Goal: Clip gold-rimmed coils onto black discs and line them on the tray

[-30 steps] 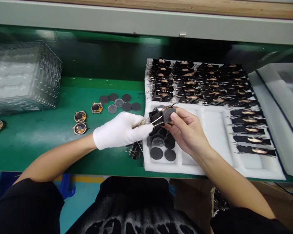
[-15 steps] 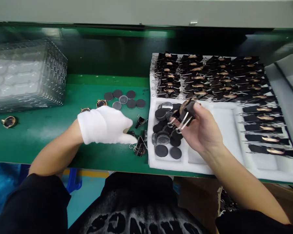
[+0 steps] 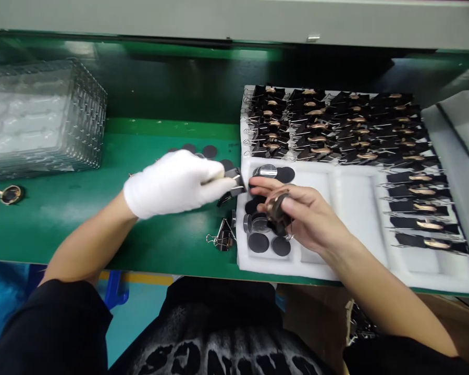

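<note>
My left hand wears a white glove and pinches a black binder clip at the left edge of the white foam tray. My bare right hand hovers over the tray's front-left pocket, fingers curled round a round gold-rimmed watch case with a clip on it. Its forefinger reaches toward the left hand. Beneath it lie several dark round discs. Another binder clip lies on the green mat near the tray's corner.
Rows of clipped watch cases fill the tray's back and right side. More discs lie on the green mat behind my left hand. A loose watch case sits at far left before a stack of clear plastic trays. Another foam tray stands at right.
My left hand picked a binder clip off the mat and brought it up to the tray's edge. My right hand lowered with the clipped watch case and turned it over.
</note>
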Demonstrator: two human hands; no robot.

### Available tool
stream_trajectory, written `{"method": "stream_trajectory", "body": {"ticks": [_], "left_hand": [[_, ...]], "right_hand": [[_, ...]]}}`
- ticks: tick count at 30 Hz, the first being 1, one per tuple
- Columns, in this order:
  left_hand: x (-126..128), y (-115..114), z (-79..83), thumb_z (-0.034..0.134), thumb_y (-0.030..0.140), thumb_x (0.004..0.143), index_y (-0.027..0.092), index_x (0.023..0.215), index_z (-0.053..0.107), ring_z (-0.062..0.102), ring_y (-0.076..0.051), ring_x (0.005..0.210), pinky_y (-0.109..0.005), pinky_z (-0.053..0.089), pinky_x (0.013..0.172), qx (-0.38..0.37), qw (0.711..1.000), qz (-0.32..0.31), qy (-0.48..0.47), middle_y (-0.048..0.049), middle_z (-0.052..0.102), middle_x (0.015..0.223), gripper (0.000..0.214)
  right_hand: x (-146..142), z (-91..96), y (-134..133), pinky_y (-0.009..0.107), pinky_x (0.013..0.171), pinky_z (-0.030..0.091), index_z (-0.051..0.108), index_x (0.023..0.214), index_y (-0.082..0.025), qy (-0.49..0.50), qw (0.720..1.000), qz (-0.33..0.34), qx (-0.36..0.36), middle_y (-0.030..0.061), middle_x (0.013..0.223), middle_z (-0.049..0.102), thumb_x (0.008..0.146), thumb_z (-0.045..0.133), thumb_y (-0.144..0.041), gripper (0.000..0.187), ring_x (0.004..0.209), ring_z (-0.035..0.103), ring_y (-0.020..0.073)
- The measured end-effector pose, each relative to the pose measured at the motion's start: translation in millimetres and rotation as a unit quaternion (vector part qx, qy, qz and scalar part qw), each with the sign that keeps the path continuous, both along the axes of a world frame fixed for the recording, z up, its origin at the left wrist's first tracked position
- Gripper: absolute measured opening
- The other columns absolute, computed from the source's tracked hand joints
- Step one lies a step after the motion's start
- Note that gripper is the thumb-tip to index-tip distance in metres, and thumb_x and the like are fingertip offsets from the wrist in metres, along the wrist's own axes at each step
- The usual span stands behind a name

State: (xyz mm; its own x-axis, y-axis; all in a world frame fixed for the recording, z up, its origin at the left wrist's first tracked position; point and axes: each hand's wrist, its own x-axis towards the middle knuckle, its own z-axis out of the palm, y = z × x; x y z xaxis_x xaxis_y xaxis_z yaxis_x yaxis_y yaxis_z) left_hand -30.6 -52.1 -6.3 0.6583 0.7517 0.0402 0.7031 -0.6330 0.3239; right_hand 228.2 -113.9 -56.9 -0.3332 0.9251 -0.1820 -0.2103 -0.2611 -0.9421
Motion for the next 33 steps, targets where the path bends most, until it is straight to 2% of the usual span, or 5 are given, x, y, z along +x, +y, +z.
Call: {"method": "stream_trajectory", "body": {"ticks": [4, 10, 15, 24, 33], "left_hand": [[16.4, -14.3, -13.2, 0.048, 0.048, 0.098, 0.020, 0.062, 0.050, 0.036, -0.010, 0.045, -0.028, 0.023, 0.052, -0.001, 0.995, -0.031, -0.090, 0.0048, 0.037, 0.048, 0.045], [22.0, -14.6, -33.5, 0.068, 0.057, 0.077, 0.022, 0.062, 0.040, 0.035, -0.009, 0.047, -0.026, 0.028, 0.050, -0.011, 0.985, 0.063, -0.162, 0.0063, 0.041, 0.052, 0.047], [26.1, -16.8, -31.3, 0.065, 0.049, 0.080, 0.022, 0.061, 0.038, 0.036, -0.007, 0.046, -0.024, 0.030, 0.048, -0.114, 0.977, 0.009, -0.182, 0.0078, 0.040, 0.050, 0.043], [27.0, -13.6, -34.2, 0.060, 0.046, 0.084, 0.021, 0.055, 0.030, 0.026, -0.007, 0.048, -0.026, 0.023, 0.049, -0.034, 0.974, 0.035, -0.220, 0.0075, 0.028, 0.048, 0.048], [33.9, -36.3, -27.9, 0.057, 0.049, 0.093, 0.019, 0.059, 0.038, 0.034, -0.006, 0.049, -0.021, 0.028, 0.048, -0.272, 0.944, -0.003, -0.184, 0.0076, 0.039, 0.048, 0.049]], "right_hand": [[-7.4, -3.0, -8.2, 0.042, 0.108, 0.054, 0.084, 0.096, -0.033, -0.067, 0.993, 0.015, 0.097, 0.0037, 0.107, 0.081, 0.087, 0.083, -0.034, 0.009, 0.134, 0.060, 0.0267], [-4.3, -11.8, -11.5, 0.035, 0.094, 0.060, 0.085, 0.098, -0.032, -0.069, 0.992, -0.050, 0.092, 0.0033, 0.106, 0.081, 0.082, 0.087, -0.037, 0.016, 0.114, 0.071, 0.0239], [-2.5, -14.5, -12.8, 0.041, 0.099, 0.058, 0.084, 0.097, -0.031, -0.078, 0.990, -0.060, 0.097, 0.0041, 0.099, 0.081, 0.083, 0.086, -0.039, 0.016, 0.118, 0.068, 0.0266], [3.5, 0.7, -4.0, 0.033, 0.072, 0.060, 0.075, 0.103, -0.027, -0.111, 0.989, -0.041, 0.087, 0.0043, 0.098, 0.076, 0.095, 0.071, -0.046, 0.021, 0.081, 0.073, 0.0198], [37.1, 24.6, 20.0, 0.028, 0.057, 0.055, 0.081, 0.085, -0.021, -0.250, 0.946, 0.136, 0.157, 0.0023, 0.077, 0.076, 0.077, 0.087, -0.033, 0.016, 0.066, 0.068, 0.0183]]}}
